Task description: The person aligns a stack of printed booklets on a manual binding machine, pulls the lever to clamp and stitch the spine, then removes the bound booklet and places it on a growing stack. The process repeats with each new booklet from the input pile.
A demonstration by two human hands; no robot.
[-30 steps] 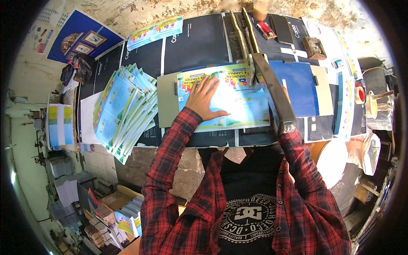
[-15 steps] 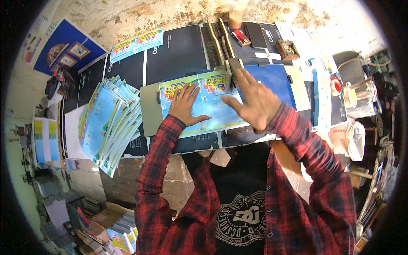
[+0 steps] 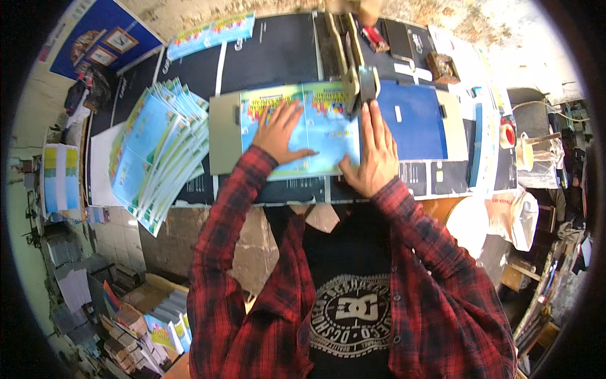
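A printed blue-and-green sheet (image 3: 327, 148) lies on a flat board (image 3: 225, 139) with a grey-green end. My left hand (image 3: 279, 134) rests on the sheet's left half, fingers spread. At its right edge lies my right hand (image 3: 374, 155), fingers stretched forward and thumb out, holding nothing. Its fingertips reach the near end of a long-armed tool (image 3: 367, 85), which looks like a long-reach stapler. That end sits over the sheet's right edge. A blue panel (image 3: 413, 126) covers the board further right.
A fanned stack of printed sheets (image 3: 151, 145) lies at the left. More sheets (image 3: 211, 36) are at the far left. Near the back right are a red pack (image 3: 375, 39), a dark flat case (image 3: 399, 39) and a small wooden box (image 3: 443, 67). A tape roll (image 3: 507, 134) is at the right.
My right hand has come down from above the tool's near end onto the sheet's right edge. My left hand stays spread on the sheet. The whole view has shifted slightly.
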